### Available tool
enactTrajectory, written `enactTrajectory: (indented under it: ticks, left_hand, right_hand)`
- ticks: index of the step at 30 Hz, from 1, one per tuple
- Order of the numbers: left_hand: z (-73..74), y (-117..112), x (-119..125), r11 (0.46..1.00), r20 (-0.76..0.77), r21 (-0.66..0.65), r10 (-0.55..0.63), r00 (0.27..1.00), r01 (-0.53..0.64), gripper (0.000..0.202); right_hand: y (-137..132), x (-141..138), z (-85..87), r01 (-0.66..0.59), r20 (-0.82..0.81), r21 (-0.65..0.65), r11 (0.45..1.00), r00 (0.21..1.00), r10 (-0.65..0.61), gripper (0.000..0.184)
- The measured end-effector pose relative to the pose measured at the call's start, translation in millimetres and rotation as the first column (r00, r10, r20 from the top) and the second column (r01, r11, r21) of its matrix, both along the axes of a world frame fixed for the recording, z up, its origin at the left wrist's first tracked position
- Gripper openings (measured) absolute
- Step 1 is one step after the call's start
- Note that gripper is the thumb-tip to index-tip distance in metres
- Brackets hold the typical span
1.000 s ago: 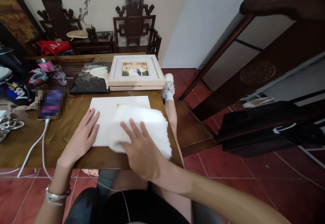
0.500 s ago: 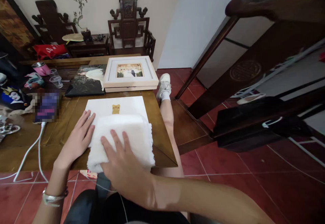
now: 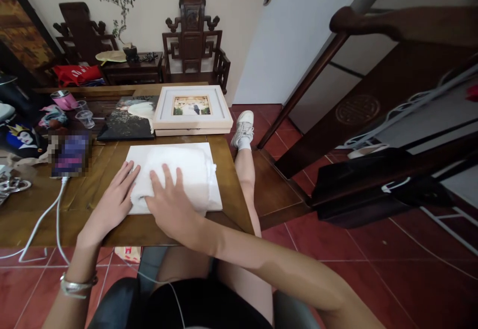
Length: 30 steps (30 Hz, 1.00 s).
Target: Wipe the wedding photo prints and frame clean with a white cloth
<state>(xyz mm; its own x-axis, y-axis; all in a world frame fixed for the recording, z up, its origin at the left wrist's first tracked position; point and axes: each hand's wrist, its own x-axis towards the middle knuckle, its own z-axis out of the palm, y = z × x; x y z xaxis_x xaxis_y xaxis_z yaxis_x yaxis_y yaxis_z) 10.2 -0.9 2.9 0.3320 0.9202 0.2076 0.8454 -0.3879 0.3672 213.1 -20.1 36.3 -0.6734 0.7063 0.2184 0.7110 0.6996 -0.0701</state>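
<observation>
A white fluffy cloth (image 3: 190, 169) lies over most of a flat white board (image 3: 216, 189) on the wooden table. My right hand (image 3: 174, 207) presses down on the cloth, its fingers spread and lying flat. Along the board's left edge rests my left hand (image 3: 119, 189), fingers stretched out, fingertips touching the board. The board's right side and far edge show beyond the cloth; its middle is hidden.
Behind the board lie a framed photo (image 3: 192, 107) and a dark picture panel (image 3: 127, 120). To the left are a blurred-out phone (image 3: 70, 155) with a white cable (image 3: 58, 204), a pink cup (image 3: 63, 100) and a clear plastic cup (image 3: 85, 117). The table's edge (image 3: 239, 209) runs close on the right.
My right hand has pushed the cloth away from me across the board, covering the small golden bear-like shape that showed before. My left hand stays at the board's left edge.
</observation>
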Motion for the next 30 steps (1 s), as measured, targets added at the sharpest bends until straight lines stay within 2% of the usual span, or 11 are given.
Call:
enactTrajectory:
  ticks: [4,6,9,12,14,16,21,24,27,30]
  left_hand:
    - [-2.5,1,-2,1.0,0.033,-0.004,0.008,0.999,-0.008,0.059]
    - [-4.6,2,-3,1.0,0.045,0.004,0.007,0.999,-0.007,0.058]
    - [-8.1,3,-3,1.0,0.041,0.013,-0.003,0.999,0.003,0.058]
    - [-11.2,5,-3,1.0,0.055,0.029,0.009,0.998,-0.011,0.055]
    - [-12.5,5,-2,0.999,0.066,0.034,0.022,0.998,-0.024,0.054]
    - [-13.2,6,-2,0.999,0.065,0.027,0.022,0.998,-0.024,0.055]
    - [-13.1,4,-5,1.0,0.08,-0.009,-0.006,0.997,0.006,0.057]
    - [-13.4,4,-6,1.0,0.085,-0.005,-0.009,0.996,0.01,0.059]
    - [-14.1,6,-6,1.0,0.082,0.006,0.0,0.997,-0.001,0.057]
    - [-14.8,6,-4,1.0,0.086,0.026,0.009,0.996,-0.011,0.055]
  right_hand:
    - [-17,2,1.4,-0.044,-0.011,-0.011,0.999,0.999,0.043,0.032]
    - [-16,5,3.4,-0.077,-0.013,-0.023,0.997,0.997,0.077,0.031]
    - [3,7,4.6,-0.078,-0.006,-0.036,0.996,0.997,0.078,0.033]
    - [29,1,1.6,0.001,0.035,-0.05,0.999,0.999,0.001,0.039]
    - [36,-5,-0.9,0.042,0.055,-0.05,0.998,0.998,-0.039,0.041]
    - [30,-9,-1.9,0.046,0.051,-0.028,0.999,0.998,-0.044,0.04]
    - [-12,-9,0.7,-0.029,0.048,-0.033,0.999,0.998,0.031,0.033]
    - [-19,-6,1.9,-0.062,0.029,-0.058,0.996,0.998,0.064,0.032]
    - [-5,-1,2.0,-0.089,0.008,-0.076,0.993,0.996,0.09,0.034]
    - [18,1,1.1,-0.037,-0.002,-0.058,0.998,0.999,0.037,0.039]
